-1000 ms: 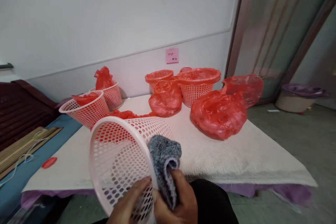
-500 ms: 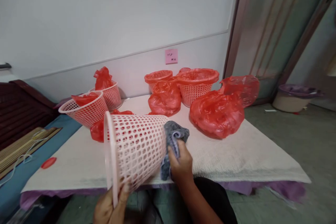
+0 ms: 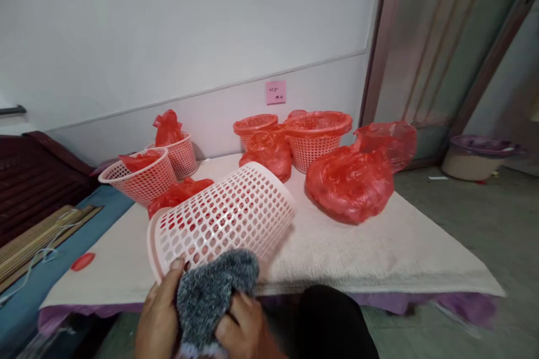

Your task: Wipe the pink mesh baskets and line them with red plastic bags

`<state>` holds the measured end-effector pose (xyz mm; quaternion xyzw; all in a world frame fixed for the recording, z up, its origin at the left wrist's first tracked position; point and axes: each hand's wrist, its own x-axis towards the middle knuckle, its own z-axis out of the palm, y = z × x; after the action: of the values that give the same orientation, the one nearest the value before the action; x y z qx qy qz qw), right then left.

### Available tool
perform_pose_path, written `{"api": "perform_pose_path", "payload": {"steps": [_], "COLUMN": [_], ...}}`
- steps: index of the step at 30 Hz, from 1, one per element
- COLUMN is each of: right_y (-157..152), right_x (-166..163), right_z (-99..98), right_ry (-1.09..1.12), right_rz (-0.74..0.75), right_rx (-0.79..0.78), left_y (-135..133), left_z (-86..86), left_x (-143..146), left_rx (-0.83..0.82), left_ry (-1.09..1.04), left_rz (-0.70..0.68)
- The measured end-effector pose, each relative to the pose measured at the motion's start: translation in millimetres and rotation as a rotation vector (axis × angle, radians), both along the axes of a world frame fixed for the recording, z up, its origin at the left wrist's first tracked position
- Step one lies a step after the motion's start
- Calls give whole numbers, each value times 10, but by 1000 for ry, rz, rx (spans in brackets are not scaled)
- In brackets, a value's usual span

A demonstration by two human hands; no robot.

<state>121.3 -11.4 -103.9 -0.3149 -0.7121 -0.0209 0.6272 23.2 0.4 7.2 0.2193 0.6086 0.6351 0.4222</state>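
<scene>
A pink perforated plastic basket (image 3: 223, 219) is held on its side over the near edge of the white mat (image 3: 379, 247). Its open rim points left and its bottom points right. My left hand (image 3: 158, 314) grips the rim, thumb on the outside. My right hand (image 3: 242, 331) is closed on a grey fluffy cloth (image 3: 210, 294), which is pressed against the basket's near side wall.
Two pink baskets (image 3: 143, 179) with red bags stand at the back left. Red-lined baskets (image 3: 315, 134) stand by the wall, with stuffed red plastic bags (image 3: 349, 182) before them. A red cap (image 3: 83, 261) lies at the left. A basin (image 3: 475, 154) sits on the floor at the right.
The basket has been turned, so its bottom now points right and away. My right hand has brought the cloth from the basket's bottom down to its near side wall.
</scene>
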Motion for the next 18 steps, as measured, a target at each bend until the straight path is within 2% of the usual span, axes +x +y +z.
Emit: {"api": "perform_pose_path", "payload": {"steps": [2, 4, 8, 10, 12, 14, 16, 18], "right_y": [83, 213, 491, 585, 605, 537, 398, 240], "right_x": [162, 375, 752, 854, 854, 737, 528, 291], "right_z": [23, 40, 52, 58, 43, -17, -119, -223], "right_ry": [28, 147, 582, 833, 973, 956, 840, 682], "right_rz": [-47, -142, -319, -340, -289, -235, -205, -154], "right_rx": [-49, -105, -379, -519, -595, -625, -625, -528], "left_y": [14, 9, -35, -54, -56, -37, -4, 32], "left_z": [-25, -14, 48, 53, 35, 7, -15, -26], "left_x": [-27, -38, -103, -158, -207, -237, -252, -260], "left_rx": [48, 66, -9, -21, -16, 6, 38, 65], "left_ry": [-88, -168, -236, -271, -298, -313, -307, -298], "left_rz": [-52, -93, -92, -95, -84, -75, -68, -65]}}
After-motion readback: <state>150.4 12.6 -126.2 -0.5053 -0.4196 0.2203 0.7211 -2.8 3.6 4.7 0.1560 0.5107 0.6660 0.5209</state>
